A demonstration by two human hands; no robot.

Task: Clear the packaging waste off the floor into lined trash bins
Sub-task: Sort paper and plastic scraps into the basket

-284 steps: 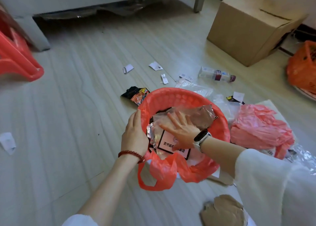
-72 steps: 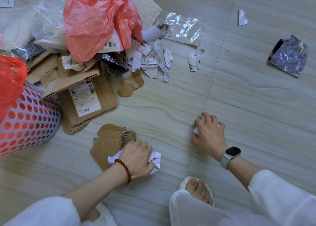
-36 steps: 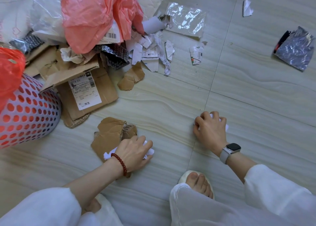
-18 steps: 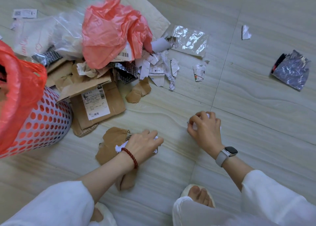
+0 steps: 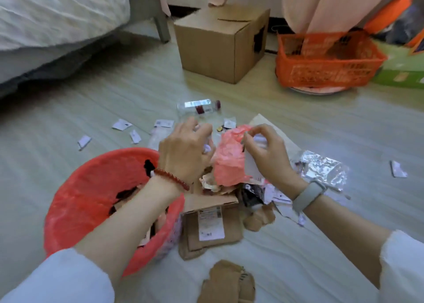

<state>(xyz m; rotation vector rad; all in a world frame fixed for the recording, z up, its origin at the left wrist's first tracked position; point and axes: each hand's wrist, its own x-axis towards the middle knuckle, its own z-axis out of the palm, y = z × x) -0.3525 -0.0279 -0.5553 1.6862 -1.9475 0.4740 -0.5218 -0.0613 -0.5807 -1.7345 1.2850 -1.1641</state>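
Note:
A round bin (image 5: 75, 201) lined with a red bag stands at the lower left, with cardboard and wrappers inside. My left hand (image 5: 183, 151) is raised beside the bin's far rim and grips a crumpled white paper scrap. My right hand (image 5: 266, 153) is raised over the waste pile and holds white paper (image 5: 252, 167) between curled fingers. Between and below the hands lies a crumpled pink plastic bag (image 5: 229, 162) on torn cardboard (image 5: 211, 222), foil and paper scraps.
A clear bottle (image 5: 199, 106) and several white scraps (image 5: 121, 124) lie on the floor beyond the hands. A foil wrapper (image 5: 321, 167) lies right. A cardboard box (image 5: 220, 41), an orange basket (image 5: 325, 62) and a bed (image 5: 52, 20) stand behind. Brown cardboard (image 5: 227, 282) lies near me.
Both hands have lifted off the floor with their paper scraps and come up over the pile beside the bin. The view has tilted up to show the room.

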